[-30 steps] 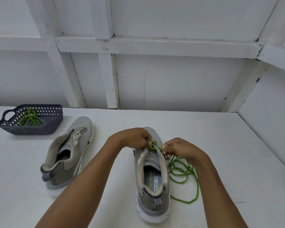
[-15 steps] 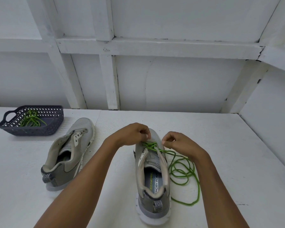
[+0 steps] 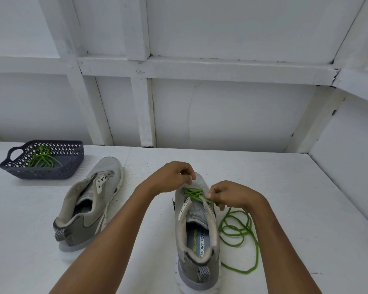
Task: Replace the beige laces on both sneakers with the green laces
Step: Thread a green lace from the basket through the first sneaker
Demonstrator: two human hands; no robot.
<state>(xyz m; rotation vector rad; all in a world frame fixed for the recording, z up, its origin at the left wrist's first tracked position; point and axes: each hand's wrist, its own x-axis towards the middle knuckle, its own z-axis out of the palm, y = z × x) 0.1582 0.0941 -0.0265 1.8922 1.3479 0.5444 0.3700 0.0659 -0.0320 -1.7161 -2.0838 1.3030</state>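
Observation:
A grey sneaker stands in front of me, heel toward me, with a green lace crossed through its front eyelets. My right hand pinches that lace at the shoe's right eyelet row, and the long loose end coils on the table to the right. My left hand hovers over the toe end with curled fingertips pinched together; what they pinch is hidden. A second grey sneaker lies to the left with no lace visible.
A dark perforated basket at the back left holds another green lace. The white table meets a white panelled wall behind and a side wall on the right.
My hands drew apart from the eyelets, pulling the lace through. My right hand then came back down to the shoe's right edge, and the crossed lace now shows at the front eyelets.

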